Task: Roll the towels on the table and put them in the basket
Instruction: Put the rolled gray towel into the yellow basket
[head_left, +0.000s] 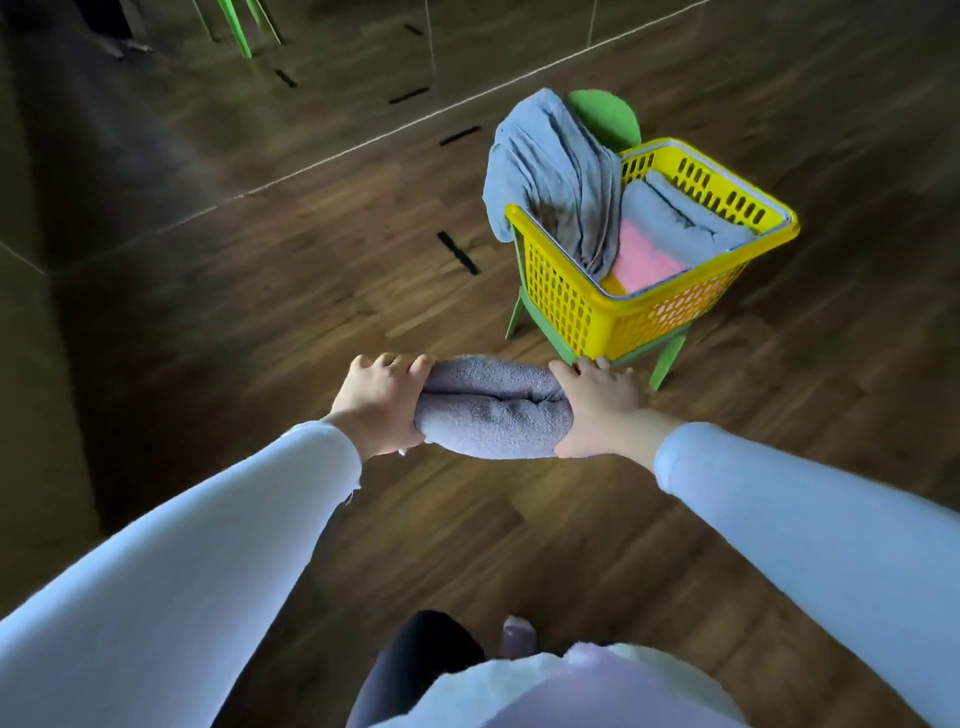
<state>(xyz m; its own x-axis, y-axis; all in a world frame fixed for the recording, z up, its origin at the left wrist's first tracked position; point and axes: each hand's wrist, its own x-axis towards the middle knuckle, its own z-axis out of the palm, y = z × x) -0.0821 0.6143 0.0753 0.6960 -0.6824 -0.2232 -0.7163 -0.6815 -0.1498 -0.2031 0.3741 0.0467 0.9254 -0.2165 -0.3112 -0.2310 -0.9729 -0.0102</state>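
I carry a rolled grey towel in the air above the wooden floor. My left hand grips its left end and my right hand grips its right end. Ahead and to the right stands the yellow basket on a small green chair. Inside the basket lie rolled grey towels and a pink towel. A loose grey towel hangs over the basket's left rim and the chair back. No table is in view.
Dark wooden floor with short black tape marks spreads all around. Green chair legs show at the top left. A dark wall or cabinet side runs along the left edge. My own legs and foot are below.
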